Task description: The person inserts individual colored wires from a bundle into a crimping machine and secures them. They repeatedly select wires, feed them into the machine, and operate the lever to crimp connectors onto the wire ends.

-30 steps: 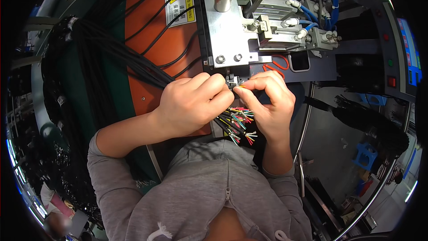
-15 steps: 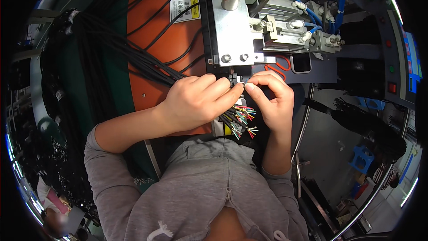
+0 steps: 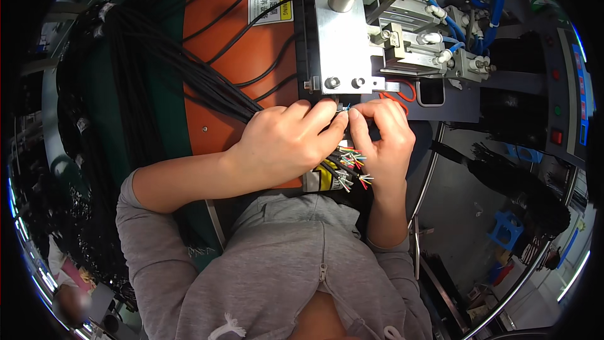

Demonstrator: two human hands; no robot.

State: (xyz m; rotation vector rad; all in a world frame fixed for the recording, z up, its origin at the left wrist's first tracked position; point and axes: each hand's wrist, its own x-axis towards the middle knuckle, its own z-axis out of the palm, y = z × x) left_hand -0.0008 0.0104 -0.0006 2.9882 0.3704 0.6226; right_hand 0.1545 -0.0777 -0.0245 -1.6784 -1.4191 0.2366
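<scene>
My left hand (image 3: 286, 135) is closed, thumb and forefinger pinching fine wires (image 3: 346, 107) that show blue and white at the fingertips. Right beside it, my right hand (image 3: 385, 132) is also closed, its thumb and forefinger pinched at the same wires. Both sets of fingertips meet just below the metal plate (image 3: 343, 50) of a machine. Exactly which strands each hand grips is too small to see. Below the hands, black cables (image 3: 331, 167) end in stripped, fanned-out coloured wires (image 3: 353, 158).
A bundle of black cables (image 3: 201, 75) crosses the orange panel (image 3: 242, 56) from the left. Orange-handled scissors (image 3: 402, 91) lie behind my right hand. Pneumatic cylinders (image 3: 402, 44) with blue hoses (image 3: 497, 0) stand at the back right. A button panel (image 3: 557, 110) is at far right.
The whole view has shifted slightly, so the machine appears further right. My fingertips are closer together, and the small black and white part between them is now mostly hidden.
</scene>
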